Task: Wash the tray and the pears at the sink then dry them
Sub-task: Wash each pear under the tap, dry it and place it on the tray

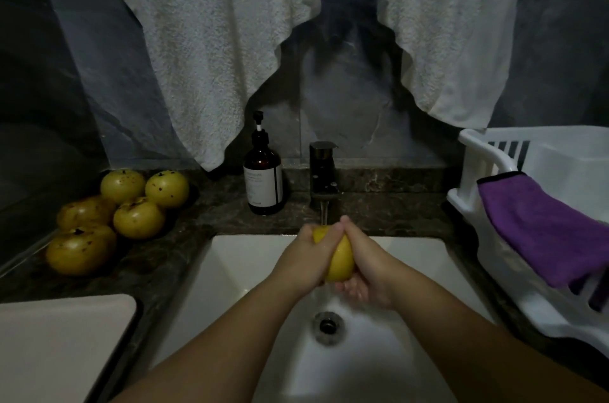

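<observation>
While water is running from the faucet [324,172], I am clasping one pear [339,262] over the sink [250,257], my left hand [308,257] and right hand [362,264] wrapping it from either side; five pears [115,218] are waiting on the counter [197,224]

The scene is dim, its corners falling off to near black. A dark, soft-edged shadow sits on the wall above the faucet [322,172]. Straight edges bow toward the frame borders, and detail is soft and grainy.
</observation>
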`<act>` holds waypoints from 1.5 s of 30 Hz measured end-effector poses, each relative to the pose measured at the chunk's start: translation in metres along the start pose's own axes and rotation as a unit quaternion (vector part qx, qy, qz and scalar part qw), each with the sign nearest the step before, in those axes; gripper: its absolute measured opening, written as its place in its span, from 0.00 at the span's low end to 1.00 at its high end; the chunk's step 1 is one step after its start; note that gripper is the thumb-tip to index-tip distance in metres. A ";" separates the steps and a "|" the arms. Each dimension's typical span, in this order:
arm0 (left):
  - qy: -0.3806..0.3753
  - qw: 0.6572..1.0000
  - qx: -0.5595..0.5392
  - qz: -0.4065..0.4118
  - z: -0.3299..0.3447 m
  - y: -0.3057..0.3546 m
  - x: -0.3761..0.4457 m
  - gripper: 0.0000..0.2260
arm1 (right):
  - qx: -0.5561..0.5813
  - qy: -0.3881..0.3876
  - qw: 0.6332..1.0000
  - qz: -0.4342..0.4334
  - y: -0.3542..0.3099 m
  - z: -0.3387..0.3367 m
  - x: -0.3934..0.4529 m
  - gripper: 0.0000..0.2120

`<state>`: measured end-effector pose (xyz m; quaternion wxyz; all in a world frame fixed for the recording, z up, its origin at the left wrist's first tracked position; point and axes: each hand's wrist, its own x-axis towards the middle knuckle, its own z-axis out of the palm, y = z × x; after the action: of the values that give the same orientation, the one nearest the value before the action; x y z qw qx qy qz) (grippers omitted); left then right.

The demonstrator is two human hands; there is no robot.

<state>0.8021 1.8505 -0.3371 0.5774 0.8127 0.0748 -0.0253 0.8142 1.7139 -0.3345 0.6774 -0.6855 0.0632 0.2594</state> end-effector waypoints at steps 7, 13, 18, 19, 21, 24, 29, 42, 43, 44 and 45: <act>-0.009 0.997 -0.059 -0.040 -0.004 0.004 0.000 0.33 | 0.025 0.005 0.996 -0.084 -0.003 0.003 0.002 0.23; -0.029 0.990 -0.114 -0.080 -0.005 0.004 0.002 0.32 | -0.019 0.019 0.992 -0.124 -0.001 -0.002 0.006 0.17; 0.014 0.999 -0.040 0.005 -0.004 -0.003 0.006 0.32 | -0.007 0.022 0.999 -0.038 0.001 0.004 0.002 0.30; 0.002 0.998 -0.066 -0.011 -0.004 -0.002 0.005 0.32 | -0.020 0.034 0.998 -0.057 0.001 0.005 0.003 0.29; -0.046 0.986 -0.144 -0.069 -0.005 0.002 0.002 0.33 | -0.076 0.062 0.986 -0.133 -0.002 0.003 0.007 0.23; -0.036 0.993 -0.097 -0.054 -0.003 0.001 0.004 0.37 | -0.096 0.062 0.986 -0.119 -0.001 0.002 0.007 0.25; -0.052 0.992 -0.101 -0.054 -0.005 0.003 0.001 0.35 | -0.086 0.048 0.985 -0.142 -0.001 -0.002 0.010 0.20; 0.001 0.999 -0.040 0.002 -0.005 -0.002 0.006 0.27 | -0.059 0.014 0.996 -0.070 0.001 0.003 0.007 0.32; -0.001 0.999 -0.052 0.003 -0.005 0.000 0.005 0.27 | -0.049 0.020 0.995 -0.081 0.001 0.004 0.007 0.31; -0.018 0.995 -0.093 -0.021 -0.005 0.002 0.002 0.28 | -0.065 0.031 0.991 -0.112 0.000 0.002 0.009 0.27; -0.045 0.988 -0.134 -0.062 -0.006 0.006 -0.001 0.30 | -0.085 0.042 0.984 -0.148 0.000 0.000 0.010 0.22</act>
<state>0.8014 1.8542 -0.3297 0.6815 0.7195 0.1017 -0.0870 0.8231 1.7164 -0.3393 0.6440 -0.7529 -0.0330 0.1316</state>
